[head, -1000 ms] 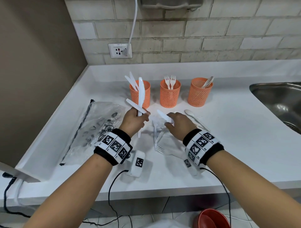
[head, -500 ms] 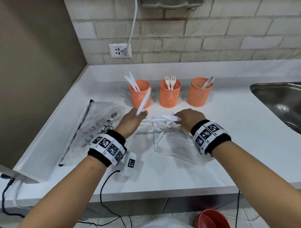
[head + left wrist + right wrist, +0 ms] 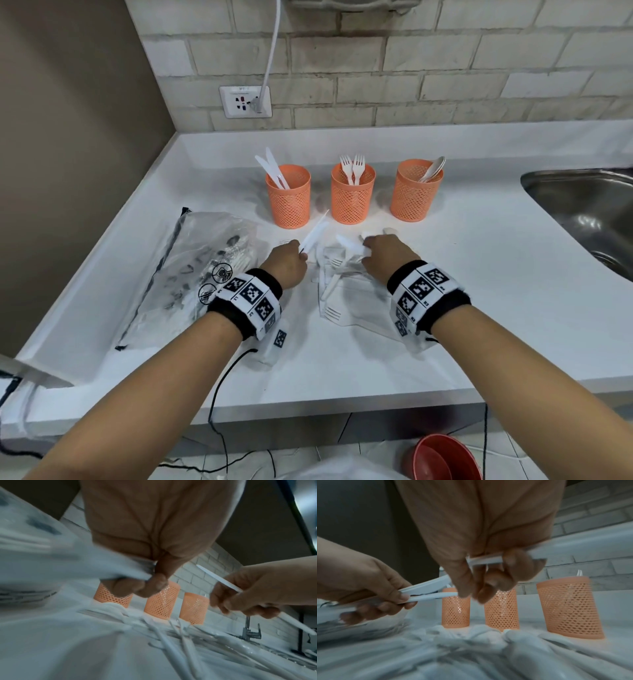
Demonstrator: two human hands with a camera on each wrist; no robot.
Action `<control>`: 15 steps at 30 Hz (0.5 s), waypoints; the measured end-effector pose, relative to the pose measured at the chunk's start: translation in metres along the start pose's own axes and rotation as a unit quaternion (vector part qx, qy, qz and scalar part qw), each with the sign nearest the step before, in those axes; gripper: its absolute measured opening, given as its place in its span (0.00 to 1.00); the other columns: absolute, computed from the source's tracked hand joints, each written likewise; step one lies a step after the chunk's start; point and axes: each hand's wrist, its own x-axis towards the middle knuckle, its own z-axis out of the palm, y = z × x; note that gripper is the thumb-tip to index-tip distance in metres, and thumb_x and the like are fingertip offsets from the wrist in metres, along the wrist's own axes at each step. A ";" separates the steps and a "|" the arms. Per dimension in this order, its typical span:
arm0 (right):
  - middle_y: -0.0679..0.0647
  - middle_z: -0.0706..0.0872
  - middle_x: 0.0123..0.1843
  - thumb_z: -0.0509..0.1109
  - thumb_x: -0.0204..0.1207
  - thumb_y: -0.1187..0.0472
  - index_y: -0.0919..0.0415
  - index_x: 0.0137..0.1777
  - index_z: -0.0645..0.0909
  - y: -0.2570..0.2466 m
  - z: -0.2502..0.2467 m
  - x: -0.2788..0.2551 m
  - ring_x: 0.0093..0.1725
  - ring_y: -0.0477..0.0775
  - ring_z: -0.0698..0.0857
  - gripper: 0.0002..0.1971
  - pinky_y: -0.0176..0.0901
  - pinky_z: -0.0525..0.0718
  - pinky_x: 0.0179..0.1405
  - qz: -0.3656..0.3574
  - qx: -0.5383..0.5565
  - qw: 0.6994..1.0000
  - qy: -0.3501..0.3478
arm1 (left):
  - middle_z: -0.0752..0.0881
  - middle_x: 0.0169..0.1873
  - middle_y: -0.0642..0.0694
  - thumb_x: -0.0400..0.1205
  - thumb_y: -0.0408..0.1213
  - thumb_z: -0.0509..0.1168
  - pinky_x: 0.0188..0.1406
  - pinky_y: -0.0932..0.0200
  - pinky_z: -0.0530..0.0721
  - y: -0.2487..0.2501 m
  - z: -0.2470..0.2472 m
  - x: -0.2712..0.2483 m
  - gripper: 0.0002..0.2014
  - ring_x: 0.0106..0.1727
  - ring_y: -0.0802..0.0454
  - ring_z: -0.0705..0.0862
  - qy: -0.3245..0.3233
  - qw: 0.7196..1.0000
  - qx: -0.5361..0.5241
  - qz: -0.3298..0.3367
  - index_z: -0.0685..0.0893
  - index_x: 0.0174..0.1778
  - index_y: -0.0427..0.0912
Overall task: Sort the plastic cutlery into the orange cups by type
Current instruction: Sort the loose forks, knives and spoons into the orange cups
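While both hands work over the pile [image 3: 337, 274] of loose white cutlery on the counter [image 3: 479, 308], stock stands as follows.

Left hand [image 3: 286, 262]: fingers curled round two knives [image 3: 313, 236], blades pointing up and away toward the knife cup [image 3: 288, 195]. The right wrist view shows both held together between thumb and fingers [image 3: 402, 595].

Right hand [image 3: 385, 255]: pinching one white piece [image 3: 347, 242] crosswise between thumb and fingers [image 3: 513, 559]; type uncertain, handle only clearly shown, probably a knife.

Cups, three, orange mesh, upright in a row behind the hands: left holds two knives, middle cup [image 3: 352, 193] two forks, right cup [image 3: 415, 190] spoons.

Unsorted: forks and other pieces lying on a clear wrapper [image 3: 363, 308] between the hands; a second clear bag [image 3: 191, 270] to the left also shows cutlery inside.

Progress, as judged: early; most pieces remain out of the cups.

Risks, as judged:
- Two knives in one light pinch may fan apart or slip, one missing the rim.
- Mesh cups look light; a long knife striking the rim at a slant could tip one, spilling sorted stock.
- Crosswise piece in the right hand may go to the wrong cup if its head is not checked.
- Slippery wrapper may drag along with a lifted piece and scatter the pile.
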 end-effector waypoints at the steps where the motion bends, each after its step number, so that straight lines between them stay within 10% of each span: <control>1: 0.59 0.81 0.66 0.59 0.79 0.65 0.65 0.62 0.79 0.000 0.004 -0.002 0.66 0.59 0.80 0.14 0.46 0.73 0.70 -0.003 -0.023 0.999 -0.023 | 0.78 0.64 0.31 0.87 0.37 0.52 0.62 0.53 0.73 0.002 0.001 0.003 0.16 0.66 0.37 0.76 0.001 1.000 0.010 -0.012 0.73 0.64 0.27; 6: 0.62 0.82 0.64 0.62 0.79 0.61 0.65 0.63 0.78 -0.002 0.013 -0.010 0.63 0.63 0.81 0.15 0.49 0.79 0.60 -0.003 -0.081 0.993 -0.091 | 0.82 0.61 0.36 0.82 0.45 0.63 0.57 0.55 0.78 0.011 0.015 0.014 0.20 0.63 0.40 0.80 -0.028 0.998 0.040 -0.032 0.78 0.62 0.32; 15: 0.61 0.76 0.72 0.59 0.82 0.63 0.68 0.70 0.71 -0.002 0.026 -0.014 0.76 0.56 0.71 0.18 0.45 0.60 0.78 -0.046 -0.179 0.980 -0.080 | 0.81 0.41 0.40 0.80 0.34 0.63 0.30 0.62 0.76 0.011 0.021 0.014 0.10 0.52 0.42 0.83 -0.077 0.986 0.135 -0.064 0.81 0.54 0.33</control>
